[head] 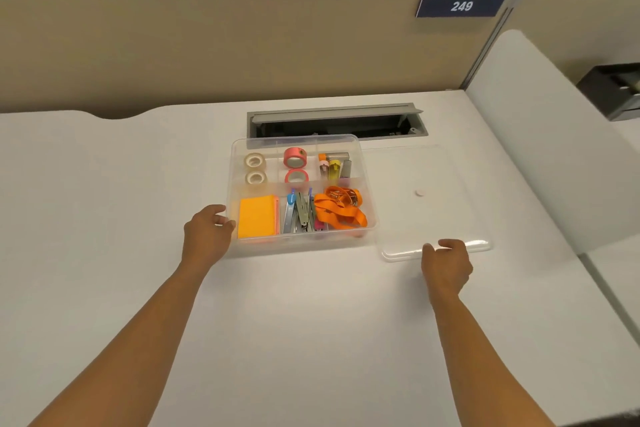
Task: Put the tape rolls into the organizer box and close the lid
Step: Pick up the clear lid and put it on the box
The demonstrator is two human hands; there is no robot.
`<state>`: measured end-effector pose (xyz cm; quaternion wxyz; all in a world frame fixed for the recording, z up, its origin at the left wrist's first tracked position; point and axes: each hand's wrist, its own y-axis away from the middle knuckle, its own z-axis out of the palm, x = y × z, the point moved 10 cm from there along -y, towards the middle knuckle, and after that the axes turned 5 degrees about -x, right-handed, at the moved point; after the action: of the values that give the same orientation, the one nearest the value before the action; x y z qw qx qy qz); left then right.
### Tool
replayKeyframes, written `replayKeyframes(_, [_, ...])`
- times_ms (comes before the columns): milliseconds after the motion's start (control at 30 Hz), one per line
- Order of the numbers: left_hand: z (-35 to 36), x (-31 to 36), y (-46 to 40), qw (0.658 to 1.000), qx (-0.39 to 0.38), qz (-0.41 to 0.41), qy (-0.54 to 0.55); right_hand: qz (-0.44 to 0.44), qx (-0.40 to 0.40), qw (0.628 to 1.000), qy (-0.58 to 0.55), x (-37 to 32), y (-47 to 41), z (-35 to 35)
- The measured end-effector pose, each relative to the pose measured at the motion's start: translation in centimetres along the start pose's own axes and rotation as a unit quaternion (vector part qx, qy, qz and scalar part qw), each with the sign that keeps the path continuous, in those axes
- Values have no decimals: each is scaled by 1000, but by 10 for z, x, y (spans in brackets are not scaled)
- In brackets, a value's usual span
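The clear organizer box (pixel 367 184) stands open on the white desk. Two clear tape rolls (pixel 255 168) lie in its back left compartment, and two pink tape rolls (pixel 295 166) in the back middle one. The clear lid (pixel 436 198) lies flat on the desk to the right of the box. My left hand (pixel 207 236) rests at the box's front left corner, fingers curled against the wall. My right hand (pixel 448 263) is at the lid's front edge, its fingers curled onto the rim; whether it grips the lid I cannot tell.
Other compartments hold an orange notepad (pixel 258 220), staplers and pens (pixel 303 215), an orange lanyard (pixel 341 210) and small markers (pixel 334 166). An open grey cable tray (pixel 336 123) sits behind the box. A partition rises at the back, a black device (pixel 613 90) at the far right.
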<state>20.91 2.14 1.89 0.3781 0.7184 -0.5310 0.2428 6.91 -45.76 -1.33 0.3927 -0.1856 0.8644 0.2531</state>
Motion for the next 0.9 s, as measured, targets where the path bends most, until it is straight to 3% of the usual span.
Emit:
replayKeyframes(233, [0, -8, 15, 999, 21, 0, 34, 54, -25, 998, -14, 24, -10, -1])
replayKeyframes(533, [0, -10, 20, 998, 37, -6, 50, 117, 21, 990, -79, 29, -10, -15])
replayKeyframes(733, [-1, -11, 20, 997, 41, -9, 58, 178, 14, 961, -211, 41, -9, -14])
replayKeyframes(900, [0, -11, 20, 997, 41, -6, 61, 169, -78, 901, -391, 34, -15, 6])
